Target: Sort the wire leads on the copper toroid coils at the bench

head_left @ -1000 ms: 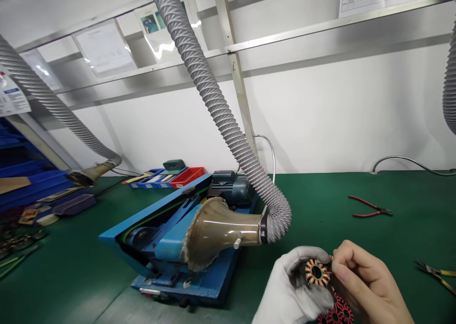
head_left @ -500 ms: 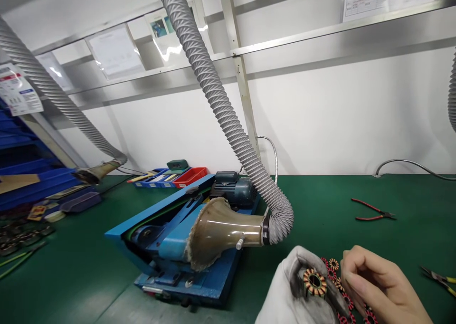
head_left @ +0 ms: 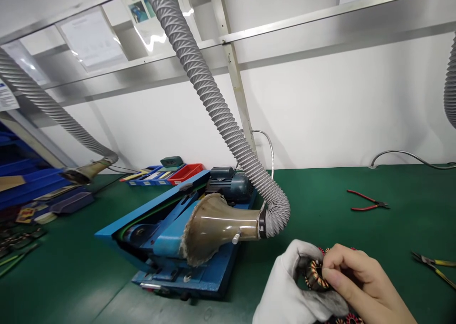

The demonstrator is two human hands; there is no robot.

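My left hand (head_left: pixel 294 286), in a white glove with dark smudges on the fingers, is closed around a copper-wound motor stator (head_left: pixel 315 275). The stator's ring of copper windings and open centre face up toward me. My right hand (head_left: pixel 359 276) is bare, its thumb and forefinger pinched together at the stator's right rim. Whatever lies between those fingertips is too small to make out. Several red-and-copper wound stators (head_left: pixel 352 319) lie on the table below and behind my hands, mostly hidden by them.
A blue belt machine (head_left: pixel 167 241) with a brown suction hood (head_left: pixel 213 226) and grey hose (head_left: pixel 210 86) stands left of my hands. Red-handled pliers (head_left: pixel 370 203) lie behind them, yellow-handled pliers (head_left: pixel 432 263) to the right. Parts bins (head_left: pixel 187 173) sit at the back on the green table (head_left: pixel 313 191).
My right hand has moved left, from beside the stator to pinching at its rim. My left hand still holds the stator, now turned slightly. The view has shifted a little.
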